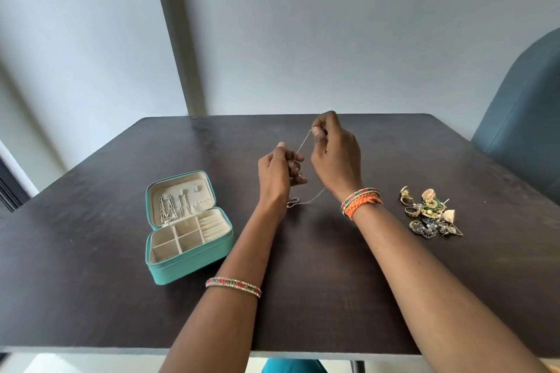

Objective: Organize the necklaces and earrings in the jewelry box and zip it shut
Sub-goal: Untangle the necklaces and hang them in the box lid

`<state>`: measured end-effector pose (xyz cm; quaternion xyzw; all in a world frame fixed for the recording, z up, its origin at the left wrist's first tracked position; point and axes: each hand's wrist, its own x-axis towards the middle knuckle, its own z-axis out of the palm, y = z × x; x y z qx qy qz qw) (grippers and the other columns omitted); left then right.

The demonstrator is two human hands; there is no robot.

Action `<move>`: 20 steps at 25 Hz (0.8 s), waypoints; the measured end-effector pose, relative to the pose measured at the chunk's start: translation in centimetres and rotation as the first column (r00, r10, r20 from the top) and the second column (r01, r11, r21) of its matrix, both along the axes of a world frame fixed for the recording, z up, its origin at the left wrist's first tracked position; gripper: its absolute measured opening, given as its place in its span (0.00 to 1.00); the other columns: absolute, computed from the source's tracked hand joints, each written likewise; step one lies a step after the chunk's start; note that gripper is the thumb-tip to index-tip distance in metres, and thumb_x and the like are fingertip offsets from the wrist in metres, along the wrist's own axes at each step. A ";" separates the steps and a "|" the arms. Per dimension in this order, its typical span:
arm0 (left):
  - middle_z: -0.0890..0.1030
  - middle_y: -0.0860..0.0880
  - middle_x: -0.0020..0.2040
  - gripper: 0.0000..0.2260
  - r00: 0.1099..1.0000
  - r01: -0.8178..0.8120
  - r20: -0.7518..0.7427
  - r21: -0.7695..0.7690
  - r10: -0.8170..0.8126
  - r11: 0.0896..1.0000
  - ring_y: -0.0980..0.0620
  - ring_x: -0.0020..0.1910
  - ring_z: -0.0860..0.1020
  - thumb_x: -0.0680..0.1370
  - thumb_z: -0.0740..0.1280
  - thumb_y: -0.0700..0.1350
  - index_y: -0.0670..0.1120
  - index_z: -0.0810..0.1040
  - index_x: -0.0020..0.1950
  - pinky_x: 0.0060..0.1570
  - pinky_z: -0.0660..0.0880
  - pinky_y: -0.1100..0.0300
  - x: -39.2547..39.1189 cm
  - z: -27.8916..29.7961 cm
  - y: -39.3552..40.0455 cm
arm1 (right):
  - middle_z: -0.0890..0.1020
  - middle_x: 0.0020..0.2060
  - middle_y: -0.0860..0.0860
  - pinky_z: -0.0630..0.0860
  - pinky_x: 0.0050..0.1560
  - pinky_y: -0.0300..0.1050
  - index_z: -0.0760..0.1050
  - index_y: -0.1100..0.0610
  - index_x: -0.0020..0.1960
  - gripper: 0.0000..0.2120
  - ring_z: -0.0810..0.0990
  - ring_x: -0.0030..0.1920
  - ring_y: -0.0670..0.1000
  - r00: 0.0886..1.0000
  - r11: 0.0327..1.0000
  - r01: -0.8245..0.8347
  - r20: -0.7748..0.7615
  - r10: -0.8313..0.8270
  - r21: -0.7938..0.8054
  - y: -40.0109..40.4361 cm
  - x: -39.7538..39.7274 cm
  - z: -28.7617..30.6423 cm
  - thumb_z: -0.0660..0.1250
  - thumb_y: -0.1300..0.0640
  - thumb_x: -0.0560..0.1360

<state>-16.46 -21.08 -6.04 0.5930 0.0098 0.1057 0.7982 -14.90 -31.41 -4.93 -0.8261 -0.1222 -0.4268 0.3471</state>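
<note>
Teal jewelry box (169,269) sits open at left on the dark table (333,297), lid tipped back. Silver necklaces (169,206) hang against the cream lid lining; the base shows square compartments and a row of ring slots, contents too small to make out. Left forearm carries a beaded bangle (233,286). Left hand (274,171) is raised above mid-table, fingers curled round the lower run of a thin silver chain (301,145). Chain runs up and to the right to the right hand (335,154), where thumb and forefinger pinch its upper end; remaining fingers are folded in. Below the left hand the chain loops down near the table surface; contact with the table cannot be judged. Right wrist wears bangles and an orange braided band (362,201). Farther right, a heap of earrings and rings (428,212) lies on the table, well apart from the box. Blue chair (527,118) stands at far right.
</note>
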 end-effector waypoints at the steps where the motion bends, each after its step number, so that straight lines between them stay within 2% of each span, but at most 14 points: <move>1: 0.70 0.51 0.21 0.19 0.999 -0.045 0.000 -0.062 0.045 0.997 0.54 0.22 0.67 0.82 0.55 0.44 0.41 0.72 0.33 0.30 0.70 0.58 0.0 0.2 0.1 | 0.78 0.35 0.53 0.67 0.33 0.47 0.70 0.59 0.48 0.03 0.76 0.36 0.60 0.998 0.996 0.065 -0.005 -0.065 0.055 -0.4 0.1 0.0 0.58 0.64 0.77; 3: 0.71 0.52 0.21 0.17 0.996 -0.085 -0.027 -0.267 0.081 0.960 0.55 0.20 0.66 0.81 0.56 0.43 0.43 0.69 0.32 0.28 0.67 0.59 0.2 0.6 0.7 | 0.79 0.37 0.52 0.65 0.34 0.46 0.69 0.58 0.49 0.04 0.77 0.39 0.60 0.983 0.968 0.179 -0.075 -0.168 0.175 -1.2 0.3 0.0 0.57 0.64 0.77; 5: 0.70 0.51 0.21 0.17 1.000 -0.012 -0.025 -0.475 0.000 0.880 0.55 0.20 0.66 0.80 0.55 0.45 0.43 0.70 0.33 0.27 0.68 0.61 0.0 0.8 1.2 | 0.79 0.40 0.51 0.65 0.37 0.44 0.70 0.58 0.49 0.05 0.78 0.41 0.59 0.957 0.934 0.261 -0.189 -0.219 0.243 -1.8 0.4 -0.2 0.57 0.64 0.76; 7: 0.69 0.50 0.22 0.17 0.996 0.081 0.028 -0.596 -0.080 0.798 0.54 0.21 0.68 0.80 0.53 0.46 0.40 0.73 0.37 0.30 0.71 0.61 -0.4 1.0 1.5 | 0.81 0.42 0.51 0.67 0.39 0.44 0.72 0.56 0.48 0.06 0.77 0.42 0.56 0.927 0.930 0.292 -0.306 -0.218 0.222 -2.1 0.7 -0.6 0.58 0.64 0.75; 9: 0.74 0.49 0.25 0.15 0.991 0.134 0.086 -0.675 -0.102 0.725 0.53 0.25 0.74 0.79 0.53 0.42 0.38 0.76 0.42 0.37 0.75 0.59 -0.4 1.1 1.6 | 0.82 0.41 0.49 0.68 0.39 0.43 0.74 0.54 0.44 0.06 0.76 0.40 0.53 0.920 0.967 0.198 -0.370 -0.126 0.162 -2.1 0.8 -0.5 0.60 0.63 0.73; 10: 0.78 0.47 0.28 0.14 0.990 0.144 0.104 -0.698 -0.099 0.702 0.51 0.28 0.77 0.79 0.53 0.40 0.38 0.77 0.46 0.42 0.77 0.58 -0.3 1.2 1.7 | 0.81 0.36 0.48 0.68 0.38 0.42 0.74 0.52 0.40 0.06 0.77 0.38 0.53 0.935 0.990 0.102 -0.350 -0.061 0.100 -2.0 0.8 -0.4 0.61 0.62 0.72; 12: 0.83 0.43 0.36 0.13 0.989 0.148 0.105 -0.697 -0.103 0.702 0.48 0.36 0.83 0.79 0.52 0.36 0.38 0.76 0.50 0.48 0.79 0.56 0.1 1.2 2.0 | 0.74 0.24 0.44 0.69 0.33 0.42 0.72 0.51 0.36 0.06 0.74 0.29 0.50 0.964 0.990 -0.105 -0.253 0.078 -0.099 -1.4 0.1 0.1 0.63 0.60 0.69; 15: 0.83 0.45 0.37 0.14 0.986 0.163 0.059 -0.546 -0.156 0.822 0.50 0.37 0.82 0.80 0.51 0.37 0.39 0.76 0.49 0.42 0.79 0.59 0.0 1.1 1.7 | 0.65 0.18 0.46 0.66 0.29 0.43 0.69 0.49 0.33 0.07 0.65 0.23 0.45 0.947 0.929 -0.303 -0.179 0.268 -0.211 0.2 -1.2 1.4 0.63 0.59 0.66; 17: 0.81 0.46 0.33 0.15 0.981 0.187 0.037 -0.440 -0.190 0.878 0.52 0.33 0.80 0.80 0.51 0.38 0.40 0.76 0.43 0.36 0.77 0.63 -0.3 1.0 1.2 | 0.65 0.18 0.46 0.67 0.29 0.44 0.69 0.51 0.32 0.06 0.65 0.23 0.46 0.937 0.905 -0.337 -0.191 0.294 -0.259 0.9 -1.5 2.0 0.62 0.61 0.65; 20: 0.78 0.49 0.29 0.16 0.970 0.242 0.064 -0.327 -0.234 0.913 0.56 0.30 0.77 0.79 0.50 0.37 0.40 0.73 0.38 0.31 0.74 0.66 -0.6 1.0 0.7 | 0.64 0.18 0.45 0.67 0.30 0.42 0.72 0.53 0.32 0.05 0.65 0.23 0.45 0.947 0.900 -0.307 -0.198 0.255 -0.309 0.9 -1.5 2.0 0.63 0.61 0.65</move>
